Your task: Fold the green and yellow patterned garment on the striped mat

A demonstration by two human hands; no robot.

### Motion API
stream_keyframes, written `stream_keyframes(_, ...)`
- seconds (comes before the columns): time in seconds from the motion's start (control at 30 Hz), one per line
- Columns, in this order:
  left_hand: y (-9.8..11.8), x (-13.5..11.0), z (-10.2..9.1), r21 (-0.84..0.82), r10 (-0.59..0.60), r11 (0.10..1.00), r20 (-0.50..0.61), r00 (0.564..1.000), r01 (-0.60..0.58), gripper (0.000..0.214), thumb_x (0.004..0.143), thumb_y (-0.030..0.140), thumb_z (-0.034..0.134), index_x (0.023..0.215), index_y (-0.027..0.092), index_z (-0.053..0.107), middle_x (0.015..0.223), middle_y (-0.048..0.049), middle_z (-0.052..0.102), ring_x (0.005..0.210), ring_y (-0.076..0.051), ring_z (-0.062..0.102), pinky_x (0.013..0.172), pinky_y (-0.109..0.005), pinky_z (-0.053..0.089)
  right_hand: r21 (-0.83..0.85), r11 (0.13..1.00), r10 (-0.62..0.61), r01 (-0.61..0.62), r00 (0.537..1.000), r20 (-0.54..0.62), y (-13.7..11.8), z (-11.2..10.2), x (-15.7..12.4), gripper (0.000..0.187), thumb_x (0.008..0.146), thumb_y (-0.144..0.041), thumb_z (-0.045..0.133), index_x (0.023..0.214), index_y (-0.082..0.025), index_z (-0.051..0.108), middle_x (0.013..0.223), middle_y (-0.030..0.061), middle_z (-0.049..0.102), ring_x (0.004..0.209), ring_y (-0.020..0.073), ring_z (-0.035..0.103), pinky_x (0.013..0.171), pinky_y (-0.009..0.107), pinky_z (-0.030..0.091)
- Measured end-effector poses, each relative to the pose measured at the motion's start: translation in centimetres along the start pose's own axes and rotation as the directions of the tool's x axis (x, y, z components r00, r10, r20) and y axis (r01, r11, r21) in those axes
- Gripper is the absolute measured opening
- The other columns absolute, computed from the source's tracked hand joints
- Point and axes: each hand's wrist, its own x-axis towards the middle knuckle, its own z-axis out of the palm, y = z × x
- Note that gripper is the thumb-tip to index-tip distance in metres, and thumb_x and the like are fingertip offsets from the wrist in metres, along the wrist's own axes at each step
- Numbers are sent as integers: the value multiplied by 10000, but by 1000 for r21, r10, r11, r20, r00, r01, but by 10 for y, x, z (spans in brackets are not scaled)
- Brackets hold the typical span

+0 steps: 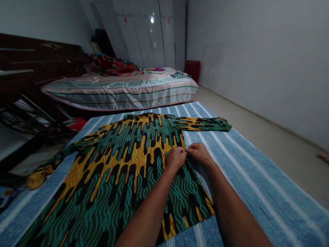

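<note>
A long-sleeved shirt (125,161), patterned in green, black and yellow, lies spread on a blue striped cloth (246,171). Its collar points away from me. One sleeve (203,123) stretches out to the right; the other sleeve (48,164) slopes down to the left, over the cloth's edge. My left hand (176,157) is closed on the shirt's right side edge, below the armpit. Right beside it, my right hand (199,153) pinches the same edge, with its knuckles up. The fingertips of both hands are mostly hidden.
Beyond the shirt stands a bed (123,92) with a shiny striped cover and a red flowered blanket (110,65). White wardrobe doors (144,31) rise behind it. A red object (192,70) stands by the bed's right end. Pale floor (231,109) runs along the right wall.
</note>
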Motion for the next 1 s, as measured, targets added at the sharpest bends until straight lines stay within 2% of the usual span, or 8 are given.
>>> stream_keyframes(0.13, -11, 7, 3, -151, 34, 988, 0, 999, -34, 185, 713, 211, 528, 663, 187, 705, 688, -23, 687, 690, -141, 603, 599, -220, 375, 14, 1000, 2, -1, 1000, -22, -3, 0, -2, 183, 636, -259, 469, 600, -142, 606, 429, -30, 471, 402, 80, 401, 412, 198, 275)
stream_keyframes(0.27, -19, 11, 4, -304, 41, 952, 45, 998, -25, 199, 701, 222, 516, 624, 158, 688, 543, 4, 602, 557, -119, 537, 526, -210, 351, 9, 1000, -1, 1, 1000, -19, -5, -1, -4, 176, 650, -259, 474, 602, -143, 597, 425, -33, 465, 396, 77, 396, 403, 193, 272)
stream_keyframes(0.37, -24, 14, 6, -391, 63, 920, 59, 996, -36, 192, 674, 221, 515, 610, 145, 680, 518, 18, 568, 526, -110, 504, 498, -205, 338, -16, 1000, 1, -1, 1000, -7, -6, -2, -5, 180, 669, -257, 479, 618, -141, 607, 424, -35, 469, 395, 76, 404, 409, 189, 277)
stream_keyframes(0.7, -29, 16, 9, -499, 35, 866, 100, 994, 19, 195, 647, 248, 524, 653, 134, 683, 530, 26, 560, 498, -98, 477, 477, -202, 345, -194, 981, 3, 3, 1000, 31, -16, -4, -8, 183, 719, -258, 521, 653, -151, 654, 497, -18, 529, 474, 87, 470, 457, 195, 265)
stream_keyframes(1.0, -28, 14, 8, -495, 14, 868, 82, 997, 29, 183, 667, 220, 545, 713, 130, 697, 533, 26, 571, 494, -92, 486, 492, -198, 368, -275, 961, 7, 5, 999, 44, -22, -5, -12, 173, 711, -189, 509, 667, -166, 675, 529, -19, 542, 526, 97, 476, 496, 202, 277)
